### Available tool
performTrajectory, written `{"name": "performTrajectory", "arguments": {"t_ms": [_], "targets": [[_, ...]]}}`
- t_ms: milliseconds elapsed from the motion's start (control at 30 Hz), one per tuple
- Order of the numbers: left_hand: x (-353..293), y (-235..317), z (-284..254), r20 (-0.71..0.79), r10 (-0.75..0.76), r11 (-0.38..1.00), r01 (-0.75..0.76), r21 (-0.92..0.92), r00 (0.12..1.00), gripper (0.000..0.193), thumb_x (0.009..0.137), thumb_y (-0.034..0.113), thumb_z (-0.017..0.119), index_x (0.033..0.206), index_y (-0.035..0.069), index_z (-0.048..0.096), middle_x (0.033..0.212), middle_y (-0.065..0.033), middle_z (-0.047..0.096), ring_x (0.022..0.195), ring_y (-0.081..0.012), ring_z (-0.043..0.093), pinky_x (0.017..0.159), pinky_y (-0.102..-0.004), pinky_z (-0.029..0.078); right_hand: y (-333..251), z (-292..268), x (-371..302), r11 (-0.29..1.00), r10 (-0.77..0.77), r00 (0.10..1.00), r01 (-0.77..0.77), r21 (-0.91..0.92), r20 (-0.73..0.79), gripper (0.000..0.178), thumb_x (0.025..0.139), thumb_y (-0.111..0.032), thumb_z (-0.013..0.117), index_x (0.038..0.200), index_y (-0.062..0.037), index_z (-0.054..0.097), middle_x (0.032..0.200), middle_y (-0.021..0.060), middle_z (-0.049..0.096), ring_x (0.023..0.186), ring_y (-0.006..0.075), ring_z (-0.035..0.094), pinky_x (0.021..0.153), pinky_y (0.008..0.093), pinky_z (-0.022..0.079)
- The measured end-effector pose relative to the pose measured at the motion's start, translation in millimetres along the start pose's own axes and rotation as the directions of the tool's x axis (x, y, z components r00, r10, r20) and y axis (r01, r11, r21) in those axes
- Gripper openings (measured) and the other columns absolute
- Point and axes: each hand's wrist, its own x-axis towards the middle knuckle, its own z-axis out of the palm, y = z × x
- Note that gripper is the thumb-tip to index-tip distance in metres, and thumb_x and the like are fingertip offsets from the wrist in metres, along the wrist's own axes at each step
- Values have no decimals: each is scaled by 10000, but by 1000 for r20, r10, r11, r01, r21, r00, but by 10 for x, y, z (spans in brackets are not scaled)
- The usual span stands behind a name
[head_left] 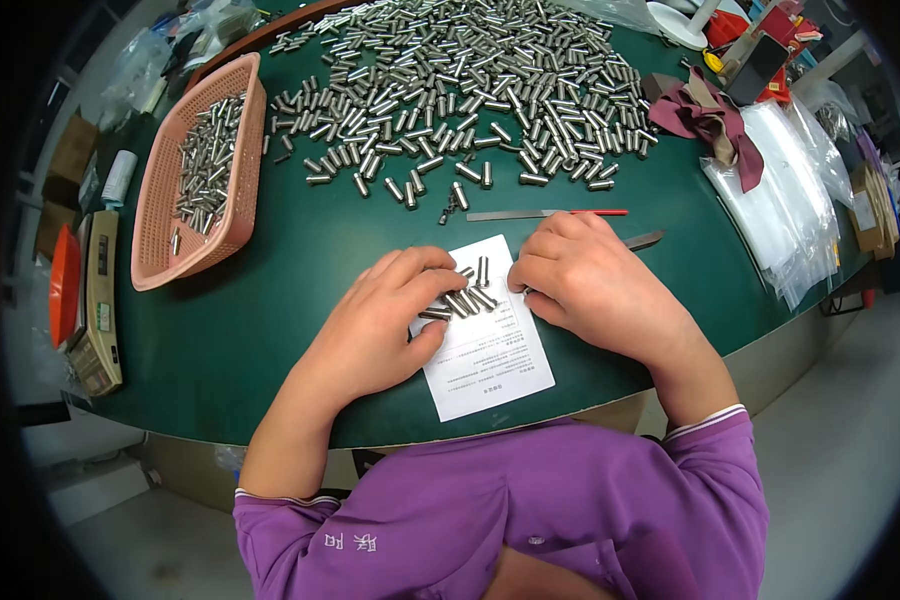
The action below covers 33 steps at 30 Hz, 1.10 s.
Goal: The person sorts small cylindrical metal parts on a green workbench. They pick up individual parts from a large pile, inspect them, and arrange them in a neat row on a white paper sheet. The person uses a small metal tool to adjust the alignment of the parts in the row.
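Note:
Several short, shiny metal pins (pixel 475 299) lie in a small group on a white printed sheet (pixel 490 372) in front of me. My left hand (pixel 385 315) curls around the left side of this group, with pins between its thumb and fingers. At the sheet's right edge, my right hand (pixel 582 278) is closed, its thumb and fingertips drawn together. What it pinches, if anything, is mostly hidden by the fingers. Just beyond the hands lies a thin file with a red handle (pixel 600 212). A dark flat blade (pixel 644 240) sticks out beside my right hand.
A large pile of similar metal pins (pixel 470 80) covers the far part of the green table (pixel 290 230). To the left stand a pink basket (pixel 242 190) holding more pins and a scale (pixel 98 300). Clear plastic bags (pixel 780 190) and a maroon cloth (pixel 705 120) lie on the right.

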Motion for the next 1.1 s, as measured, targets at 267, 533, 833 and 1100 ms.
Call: {"name": "performTrajectory", "arguments": {"t_ms": [267, 533, 833, 1100], "targets": [[-3, -44, -4, 5, 32, 999, -32, -24, 999, 370, 712, -77, 605, 1065, 35, 595, 1163, -105, 585, 1091, -306, 563, 917, -391, 472, -47, -16, 85, 994, -103, 987, 107, 21, -127, 213, 721, -84, 731, 914, -113, 645, 920, 4, 620, 963, 212, 556, 827, 365, 419], [-14, -41, 12, -31, 36, 999, -37, -8, 999, 353, 730, -106, 579, 1054, 33, 599, 1166, -110, 582, 1080, -304, 572, 902, -382, 481, -31, -13, 80, 969, -203, 972, 216, 116, -115, 241, 726, -57, 701, 948, -117, 629, 967, -20, 634, 960, 207, 577, 822, 355, 430], [-27, 0, -16, -71, -10, 1000, 9, -6, 997, 269, 733, -101, 624, 966, 30, 596, 1054, -105, 583, 975, -294, 596, 816, -384, 491, -20, 128, 110, 948, -101, 993, 113, 299, -58, 235, 766, -13, 669, 983, -93, 632, 966, 29, 625, 960, 251, 589, 839, 395, 463], [-22, -25, -7, -89, 12, 997, -5, 76, 996, 214, 738, -84, 651, 904, 45, 606, 943, -80, 610, 938, -291, 598, 794, -385, 490, 48, 219, 162, 996, -84, 989, 81, -32, -119, 124, 787, -112, 600, 908, -110, 629, 935, 25, 586, 959, 221, 548, 813, 353, 423]]}}
